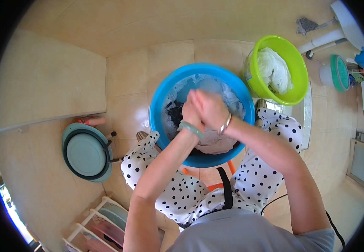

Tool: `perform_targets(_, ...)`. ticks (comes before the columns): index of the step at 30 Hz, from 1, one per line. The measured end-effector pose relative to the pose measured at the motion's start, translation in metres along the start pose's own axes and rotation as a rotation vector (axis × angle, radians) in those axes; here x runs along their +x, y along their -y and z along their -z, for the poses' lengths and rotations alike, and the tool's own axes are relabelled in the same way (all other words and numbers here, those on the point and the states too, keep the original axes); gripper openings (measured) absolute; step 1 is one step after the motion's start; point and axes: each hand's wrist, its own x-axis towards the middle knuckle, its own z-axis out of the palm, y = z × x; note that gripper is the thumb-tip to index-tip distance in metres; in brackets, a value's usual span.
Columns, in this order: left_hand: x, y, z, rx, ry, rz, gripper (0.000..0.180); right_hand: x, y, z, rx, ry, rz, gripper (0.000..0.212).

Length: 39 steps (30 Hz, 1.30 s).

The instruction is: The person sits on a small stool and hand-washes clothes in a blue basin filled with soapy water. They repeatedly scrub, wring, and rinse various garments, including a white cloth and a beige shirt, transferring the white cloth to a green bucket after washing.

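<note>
Both my hands are pressed together over the middle of a round blue basin [154, 111]. My left hand [191, 112], with a pale green bangle at the wrist, is closed against my right hand [210, 110], which wears a silver bangle and is slightly blurred. Whatever lies between the fingers, if anything, is hidden. Sudsy water [186, 86] fills the basin. In it are a dark cloth [174, 114] at the left, a whitish cloth [233, 103] at the right and a pale pink cloth [217, 143] at the near side.
A lime-green bucket [301, 71] holding white cloth [275, 69] stands beyond the basin's right side. Against the left wall leans a grey-green washbasin [85, 155]. A white rack [83, 229] is at the lower left. My knees flank the blue basin. A black cord [333, 224] runs at the right.
</note>
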Motion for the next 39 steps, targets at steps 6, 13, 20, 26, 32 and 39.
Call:
perform_targets(6,0.008,-0.016,0.019,-0.041,-0.037,-0.011,0.038,0.022,-0.028,0.014,0.594,0.040,-0.671,0.045)
perform_targets(13,0.000,-0.033,0.030,0.314,0.060,-0.332,0.028,0.025,-0.012,0.067,1.079,0.295,-0.768,0.036)
perform_targets(20,-0.014,-0.036,0.012,0.560,0.112,-0.397,0.027,0.022,-0.002,0.067,0.884,0.293,-0.669,0.034)
perform_targets(26,-0.001,-0.032,0.025,0.502,0.140,-0.476,0.018,0.021,-0.020,0.063,0.537,0.209,-0.582,0.020)
perform_targets(32,0.001,-0.034,0.019,0.459,0.073,-0.458,0.023,0.025,-0.021,0.068,0.638,0.195,-0.684,0.017)
perform_targets(39,0.012,-0.030,0.031,0.224,0.136,-0.130,0.033,0.011,0.029,0.034,0.151,0.092,0.102,0.014)
